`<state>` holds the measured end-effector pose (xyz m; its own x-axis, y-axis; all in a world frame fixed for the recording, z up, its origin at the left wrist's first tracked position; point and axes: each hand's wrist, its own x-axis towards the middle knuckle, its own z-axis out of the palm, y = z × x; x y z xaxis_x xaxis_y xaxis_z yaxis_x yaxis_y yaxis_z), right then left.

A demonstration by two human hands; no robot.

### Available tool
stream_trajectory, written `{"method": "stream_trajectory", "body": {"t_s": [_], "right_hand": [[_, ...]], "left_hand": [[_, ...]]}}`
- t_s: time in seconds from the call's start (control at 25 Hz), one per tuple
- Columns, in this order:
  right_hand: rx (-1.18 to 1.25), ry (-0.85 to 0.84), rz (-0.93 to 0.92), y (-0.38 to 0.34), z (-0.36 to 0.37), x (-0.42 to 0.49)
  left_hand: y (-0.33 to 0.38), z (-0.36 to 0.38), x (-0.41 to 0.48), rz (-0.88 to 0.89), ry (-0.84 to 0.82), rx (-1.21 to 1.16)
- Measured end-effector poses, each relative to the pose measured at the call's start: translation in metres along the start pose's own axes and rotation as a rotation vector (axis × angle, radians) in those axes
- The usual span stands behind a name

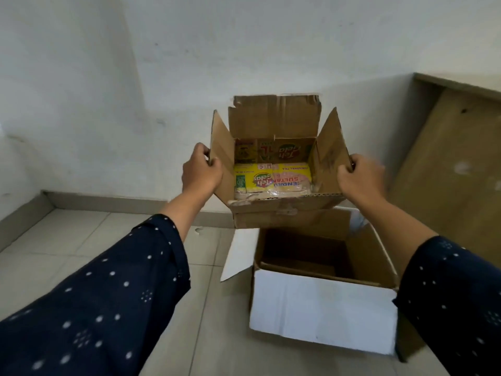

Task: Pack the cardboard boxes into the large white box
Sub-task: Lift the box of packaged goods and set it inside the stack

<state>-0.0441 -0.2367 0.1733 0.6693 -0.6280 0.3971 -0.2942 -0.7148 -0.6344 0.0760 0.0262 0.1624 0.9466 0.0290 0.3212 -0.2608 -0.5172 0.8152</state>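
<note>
I hold an open brown cardboard box (287,213) in the air, its four flaps standing up. My left hand (202,172) grips its left flap and my right hand (359,179) grips its right flap. Inside it lies a flattened yellow tea carton (273,179). Below and slightly nearer to me, the large white box (322,310) stands open on the floor, with a brown inside that looks empty. The held box hangs above the white box's far edge.
A white flap (238,253) of the large box lies open to its left on the tiled floor (81,240). A wooden board (455,164) leans against the wall at the right. White walls meet in a corner at the left.
</note>
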Motion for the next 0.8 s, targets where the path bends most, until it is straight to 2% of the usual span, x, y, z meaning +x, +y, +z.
{"method": "stream_trajectory", "body": {"t_s": [0.2,0.48,0.64,0.72,0.8], "right_hand": [[-0.037,-0.108,0.164,0.093,-0.033,-0.001],[-0.114,-0.214,0.323,0.192,0.019,-0.018],[-0.221,-0.299,0.375,0.227,0.064,-0.028],[-0.280,-0.344,0.383,0.236,0.076,-0.035],[-0.306,-0.322,0.344,0.243,0.082,-0.043]], "left_hand": [[0.017,0.089,-0.040,-0.008,-0.171,0.031],[-0.045,0.170,-0.069,-0.043,-0.307,0.136],[-0.086,0.197,-0.073,-0.027,-0.333,0.295],[-0.100,0.203,-0.073,-0.017,-0.361,0.462],[-0.112,0.207,-0.074,-0.038,-0.385,0.590]]}}
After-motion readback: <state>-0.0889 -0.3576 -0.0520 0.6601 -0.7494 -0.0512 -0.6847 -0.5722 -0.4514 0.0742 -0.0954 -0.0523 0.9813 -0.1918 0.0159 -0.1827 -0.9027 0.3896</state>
